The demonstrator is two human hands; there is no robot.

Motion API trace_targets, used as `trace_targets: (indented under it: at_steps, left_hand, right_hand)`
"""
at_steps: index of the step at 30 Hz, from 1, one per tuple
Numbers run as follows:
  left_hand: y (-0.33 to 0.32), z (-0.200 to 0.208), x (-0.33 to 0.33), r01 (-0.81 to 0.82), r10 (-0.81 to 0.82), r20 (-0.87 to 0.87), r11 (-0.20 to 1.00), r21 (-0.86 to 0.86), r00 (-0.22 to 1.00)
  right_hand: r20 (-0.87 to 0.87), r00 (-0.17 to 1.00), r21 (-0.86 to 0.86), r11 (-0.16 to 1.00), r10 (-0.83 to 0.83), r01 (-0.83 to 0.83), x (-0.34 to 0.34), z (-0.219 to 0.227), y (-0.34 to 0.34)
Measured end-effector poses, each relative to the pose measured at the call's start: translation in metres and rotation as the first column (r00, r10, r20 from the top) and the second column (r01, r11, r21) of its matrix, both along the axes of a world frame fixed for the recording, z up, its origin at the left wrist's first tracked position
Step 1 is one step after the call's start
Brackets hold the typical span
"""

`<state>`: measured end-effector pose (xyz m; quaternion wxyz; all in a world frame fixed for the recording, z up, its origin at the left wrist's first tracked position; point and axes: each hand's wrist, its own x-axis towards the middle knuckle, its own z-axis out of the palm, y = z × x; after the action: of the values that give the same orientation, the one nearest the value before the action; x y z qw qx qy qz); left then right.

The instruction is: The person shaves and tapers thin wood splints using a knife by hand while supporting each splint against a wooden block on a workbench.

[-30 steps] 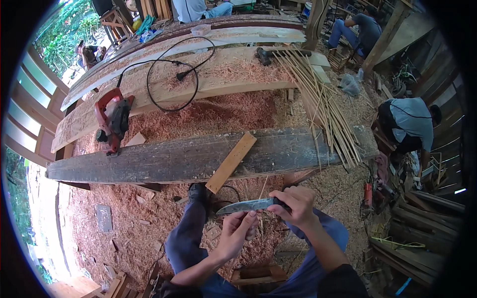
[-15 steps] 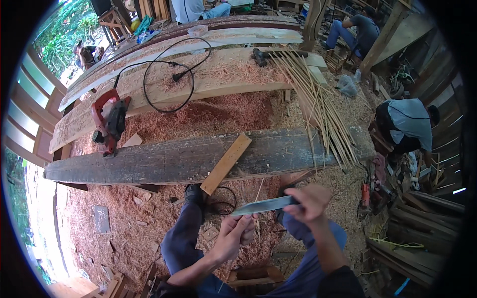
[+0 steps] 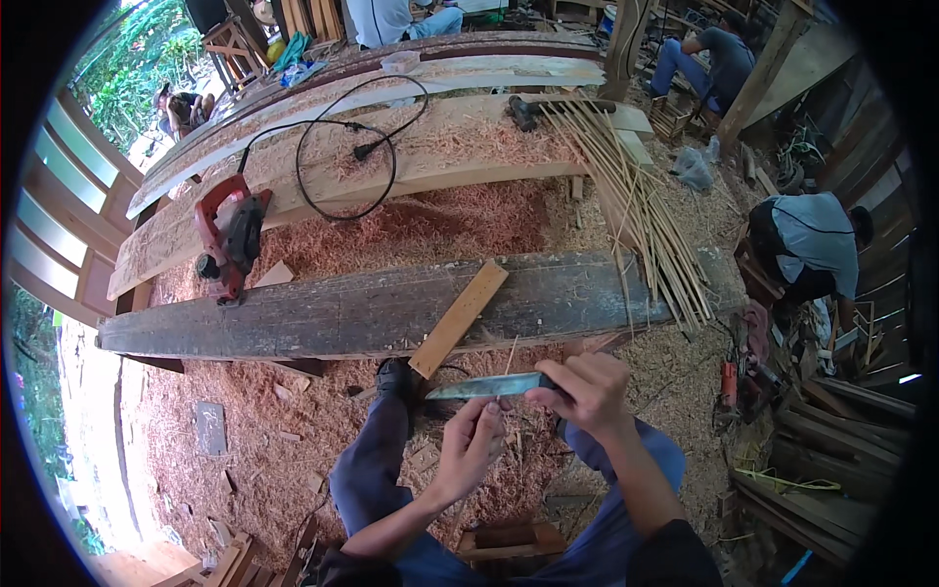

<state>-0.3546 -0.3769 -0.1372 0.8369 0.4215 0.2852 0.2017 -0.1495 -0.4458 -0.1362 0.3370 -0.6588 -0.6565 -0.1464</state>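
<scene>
My right hand [image 3: 587, 391] grips the handle of a broad-bladed knife [image 3: 479, 387], its blade lying nearly level and pointing left. Just under the blade, my left hand [image 3: 472, 445] has thumb and fingers pinched on a thin wooden stick [image 3: 513, 354], which stands upright and passes behind the knife. The blade appears to meet the stick; exact contact is hard to make out. Both hands are above my lap, in front of a dark weathered plank [image 3: 323, 315]. A short flat wooden slat [image 3: 458, 319] lies slantwise across that plank, its lower end overhanging the near edge.
A bundle of thin sticks [image 3: 648, 220] rests across the planks at right. A red electric planer [image 3: 230, 240] with a looped black cord sits at left. Beyond lies a hammer [image 3: 525, 113] on a pale board [image 3: 450, 161]. Shavings cover the floor. Several people sit around the workshop.
The knife has risen and turned from slanting to nearly level, my right hand shifting up and left. My left hand keeps its pinch. The whole view has shifted slightly.
</scene>
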Motion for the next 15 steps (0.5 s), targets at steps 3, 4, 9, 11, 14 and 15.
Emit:
trace_targets:
  at_steps: [3,4,9,11,14,15]
  left_hand:
    - [0.004,0.005,0.000,-0.017,0.023,-0.042,0.992,0.129,0.999]
    - [0.004,0.005,-0.002,0.000,0.001,-0.013,0.998,0.063,1.000]
    - [0.009,0.008,-0.010,0.000,0.007,0.083,0.996,-0.091,0.997]
    - [0.011,0.010,-0.012,0.038,-0.026,0.091,0.991,-0.130,0.995]
    - [0.013,-0.003,-0.013,0.007,-0.001,0.057,0.993,-0.120,0.998]
    - [0.015,-0.004,-0.015,0.002,0.004,0.052,0.993,-0.116,0.999]
  right_hand:
    - [0.110,0.993,0.144,0.989,-0.045,0.029,0.008,-0.004,0.002]
    - [0.110,0.993,0.142,0.990,-0.042,0.026,0.008,-0.003,0.003]
    - [0.018,0.961,0.219,0.939,-0.276,0.265,0.035,-0.003,0.001]
    - [-0.048,0.971,0.269,0.933,-0.234,0.238,0.038,0.000,0.003]
    - [-0.181,0.978,0.322,0.934,-0.099,0.154,0.012,-0.003,0.008]
    - [-0.102,0.994,0.222,0.973,-0.041,0.063,0.001,0.001,0.009]
